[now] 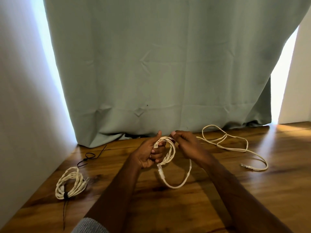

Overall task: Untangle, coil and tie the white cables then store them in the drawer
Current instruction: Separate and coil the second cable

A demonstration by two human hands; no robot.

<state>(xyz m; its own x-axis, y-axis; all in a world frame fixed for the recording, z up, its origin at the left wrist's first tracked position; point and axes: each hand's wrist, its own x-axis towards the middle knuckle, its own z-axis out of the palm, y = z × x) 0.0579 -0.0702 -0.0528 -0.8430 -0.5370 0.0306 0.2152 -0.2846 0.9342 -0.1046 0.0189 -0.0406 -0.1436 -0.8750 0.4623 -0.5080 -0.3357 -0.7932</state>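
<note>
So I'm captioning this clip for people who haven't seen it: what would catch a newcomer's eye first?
Mid-frame, the left hand grips a half-wound coil of white braided cable while the right hand pinches its top loop. At left on the brown wooden table lies a finished white cable bundle bound with a black tie; a loose white cable sprawls at right before the pale green curtain.
</note>
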